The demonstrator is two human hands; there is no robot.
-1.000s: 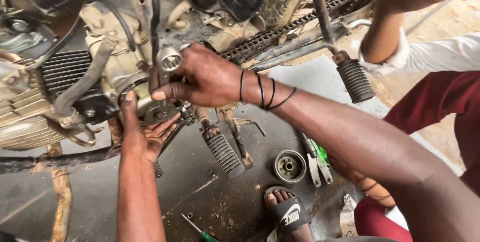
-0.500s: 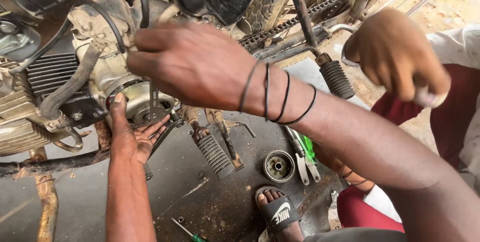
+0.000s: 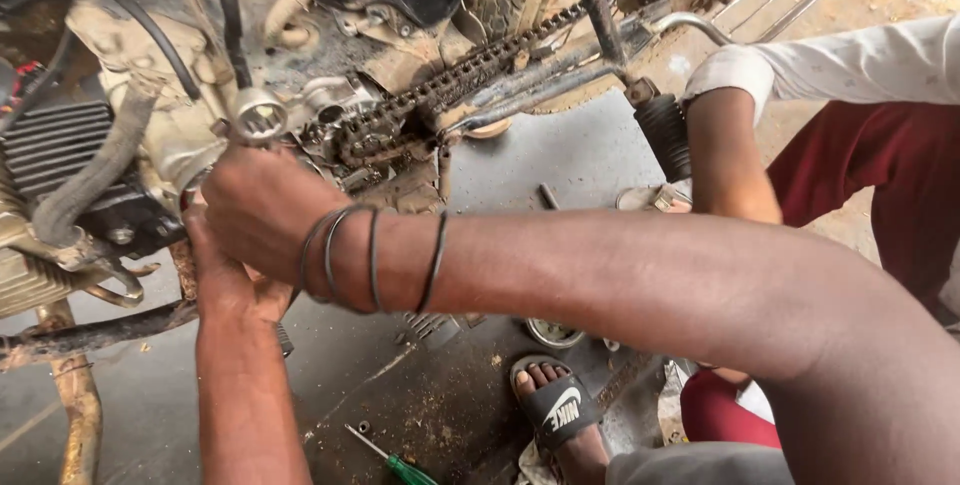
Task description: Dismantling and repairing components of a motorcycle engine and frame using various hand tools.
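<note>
Item: socket wrench (image 3: 258, 115), steel, at 10 o'clock beside the chain sprocket (image 3: 368, 135). I judge it heavy, stiff, greasy; best held low on the shaft. My right hand (image 3: 262, 210) grip is closed around it; left hand (image 3: 222, 280) underneath, grip hidden, cannot tell.

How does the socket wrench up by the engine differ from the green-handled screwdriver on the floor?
The socket wrench is bare grey metal, raised at the engine above the right hand; the screwdriver has a green handle and lies untouched on the floor. The wrench ends in a wide open socket, the screwdriver in a thin shaft. Both are hand tools.
</note>
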